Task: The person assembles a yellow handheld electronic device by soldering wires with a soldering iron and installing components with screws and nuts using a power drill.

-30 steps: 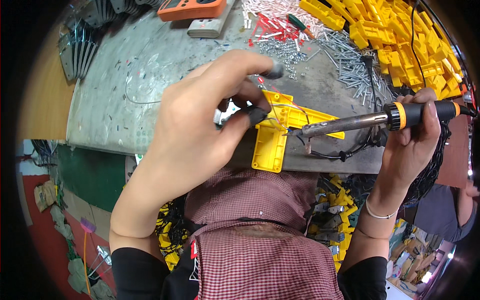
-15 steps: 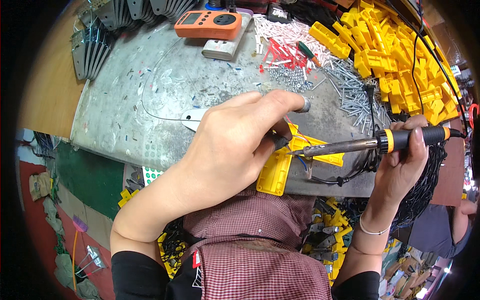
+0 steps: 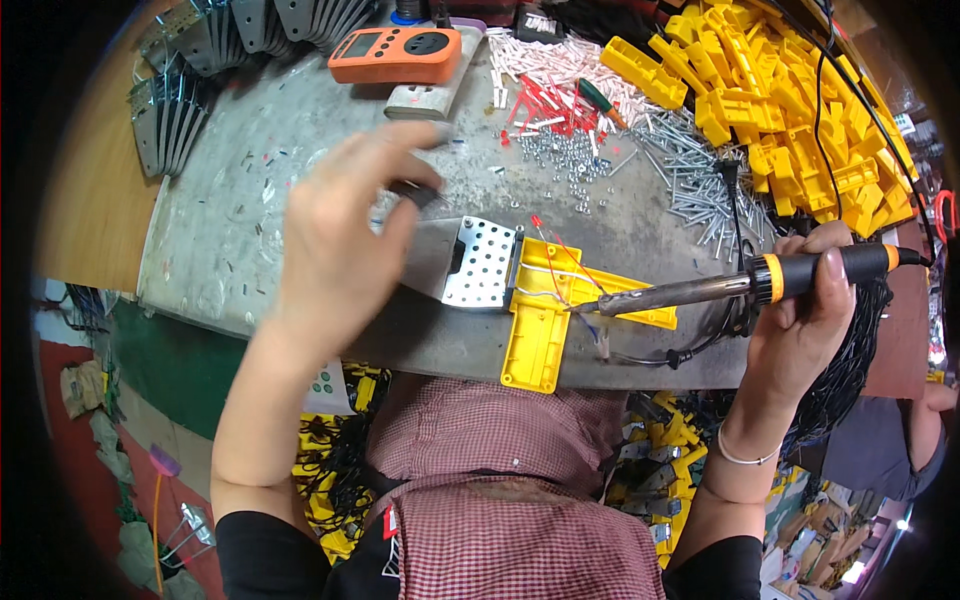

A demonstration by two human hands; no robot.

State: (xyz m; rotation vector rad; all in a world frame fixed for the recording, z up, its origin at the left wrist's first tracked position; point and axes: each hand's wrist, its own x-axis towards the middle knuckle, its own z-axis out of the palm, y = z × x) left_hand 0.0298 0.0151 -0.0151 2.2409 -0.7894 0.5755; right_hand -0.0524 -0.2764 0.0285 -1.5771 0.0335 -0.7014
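Observation:
My right hand (image 3: pixel 805 290) is closed round the black handle of a soldering iron (image 3: pixel 680 293). The iron points left, its tip at thin wires in a yellow plastic housing (image 3: pixel 532 350). Red, white and blue wires cross that housing, and a small red part (image 3: pixel 536 221) sits at one wire's end. Joined to the housing's left side is a perforated metal plate (image 3: pixel 480 265). Left of the plate, my left hand (image 3: pixel 345 230) is raised above the bench, away from the housing. Motion smears its fingers, which wear dark tip covers; whether they hold anything is unclear.
An orange meter (image 3: pixel 395 55) rests on a pale power strip (image 3: pixel 430 98) at the back. Behind the housing lie white and red pieces, nuts, a green-handled screwdriver (image 3: pixel 600 103) and screws (image 3: pixel 700 185). Yellow housings (image 3: pixel 770 110) are heaped at right; metal plates (image 3: pixel 165 125) stand back left.
My left hand has left the wires and swung up and left, uncovering the metal plate and wiring. The iron stays nearly in place, its tip still at the housing.

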